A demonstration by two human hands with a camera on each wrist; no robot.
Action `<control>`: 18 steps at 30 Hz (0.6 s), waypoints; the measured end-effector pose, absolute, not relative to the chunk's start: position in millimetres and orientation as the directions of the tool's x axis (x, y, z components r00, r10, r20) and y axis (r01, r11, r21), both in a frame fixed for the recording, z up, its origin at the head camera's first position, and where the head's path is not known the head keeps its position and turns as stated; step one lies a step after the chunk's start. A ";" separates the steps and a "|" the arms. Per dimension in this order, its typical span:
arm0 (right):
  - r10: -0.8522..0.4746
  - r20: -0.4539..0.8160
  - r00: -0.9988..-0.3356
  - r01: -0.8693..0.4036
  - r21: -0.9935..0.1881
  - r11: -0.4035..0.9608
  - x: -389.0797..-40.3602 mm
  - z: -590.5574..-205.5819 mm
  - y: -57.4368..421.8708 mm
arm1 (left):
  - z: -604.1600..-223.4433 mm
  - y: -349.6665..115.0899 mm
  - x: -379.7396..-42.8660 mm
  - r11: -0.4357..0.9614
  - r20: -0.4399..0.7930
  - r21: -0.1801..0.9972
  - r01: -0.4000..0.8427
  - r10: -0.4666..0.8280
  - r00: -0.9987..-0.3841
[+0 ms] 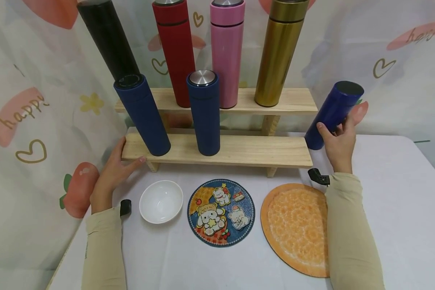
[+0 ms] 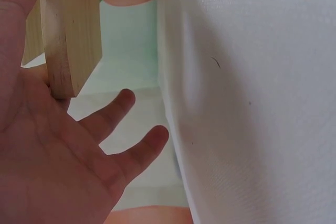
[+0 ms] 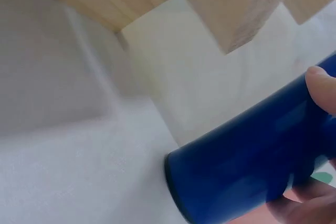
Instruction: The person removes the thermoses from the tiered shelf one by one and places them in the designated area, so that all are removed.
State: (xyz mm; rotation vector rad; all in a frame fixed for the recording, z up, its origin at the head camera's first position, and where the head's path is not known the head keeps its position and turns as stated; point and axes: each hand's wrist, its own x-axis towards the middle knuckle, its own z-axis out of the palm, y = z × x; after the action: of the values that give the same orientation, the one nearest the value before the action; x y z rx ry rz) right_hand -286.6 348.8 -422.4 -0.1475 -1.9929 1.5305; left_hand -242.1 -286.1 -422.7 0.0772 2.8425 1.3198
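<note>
I'm at a white-covered desk (image 1: 395, 201) arranged like a small display corner; whether it belongs to a home, a shop or a studio I can't tell. Across the top and down the left of the frame, a creased pale backdrop (image 1: 402, 80) shows hearts, fruit and "happy". At upper centre a two-tier wooden stand (image 1: 261, 149) bears coloured bottles (image 1: 179, 60), with a bowl (image 1: 161, 201), patterned mat (image 1: 221, 213) and orange mat (image 1: 297, 225) below.
</note>
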 end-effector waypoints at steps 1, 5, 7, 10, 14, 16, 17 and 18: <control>0.436 0.396 -0.808 -0.267 -0.906 0.327 -286.7 -422.9 349.0 | -422.5 -286.0 -242.3 0.644 0.011 0.764 0.038 0.047 -0.999; 0.418 0.385 -0.823 -0.245 -0.904 0.350 -287.7 -425.4 350.3 | -422.8 -285.7 -242.0 0.639 0.001 0.769 0.028 0.042 -0.999; 0.407 0.378 -0.831 -0.236 -0.904 0.358 -288.1 -426.2 351.4 | -423.2 -285.2 -241.6 0.637 0.000 0.771 0.025 0.039 -0.999; 0.392 0.356 -0.848 -0.201 -0.901 0.384 -286.9 -427.4 353.0 | -424.2 -284.5 -241.8 0.635 -0.003 0.772 0.021 0.037 -0.999; 0.385 0.319 -0.866 -0.167 -0.910 0.379 -282.6 -426.3 352.9 | -425.5 -283.5 -242.3 0.631 0.000 0.776 0.028 0.044 -0.999; 0.384 0.317 -0.867 -0.176 -0.917 0.358 -280.2 -422.2 350.5 | -425.8 -282.8 -242.6 0.629 0.001 0.776 0.031 0.049 -0.999; 0.384 0.326 -0.864 -0.194 -0.919 0.343 -279.6 -419.3 349.4 | -426.0 -282.6 -242.8 0.630 0.000 0.776 0.031 0.049 -0.999; 0.387 0.339 -0.857 -0.217 -0.920 0.327 -279.0 -415.6 347.8 | -426.0 -282.2 -242.8 0.631 -0.003 0.775 0.029 0.050 -0.999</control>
State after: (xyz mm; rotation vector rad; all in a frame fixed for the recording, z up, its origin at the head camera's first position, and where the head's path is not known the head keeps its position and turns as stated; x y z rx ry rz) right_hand -279.0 347.8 -415.6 -0.1494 -2.0885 1.5632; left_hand -242.8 -282.2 -426.0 0.0681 2.8155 1.3379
